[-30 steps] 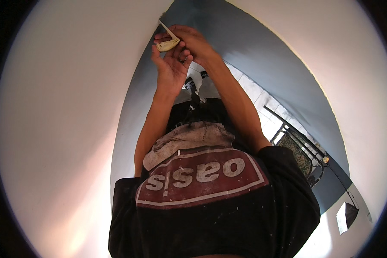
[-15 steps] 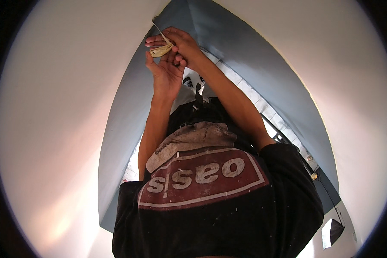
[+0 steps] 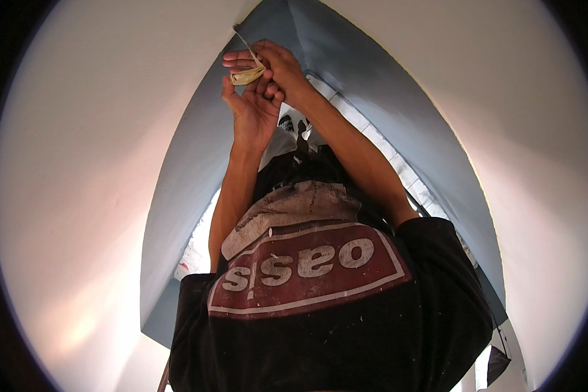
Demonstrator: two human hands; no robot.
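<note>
A pale yellow strip of masking tape, looped into a small loose wad, is between my two hands high up in the view. Its narrow tail runs up to the edge where blue paint meets white on the wall. My left hand is palm up, with its thumb by the wad and its other fingers curled. My right hand reaches in from the right; its thumb presses the tape and its longer fingers extend behind it. The exact finger contact behind the wad is partly hidden.
A blue wall section rises to a point between pale wall surfaces. Light floor tiles show beside my right arm. A dark-and-white object hangs at lower right. My dark, paint-specked shirt fills the lower middle.
Both hands stay almost in place with the tape, shifting very slightly right. The blue wall's lower edges and the hanging object at lower right have shifted a little in the view.
</note>
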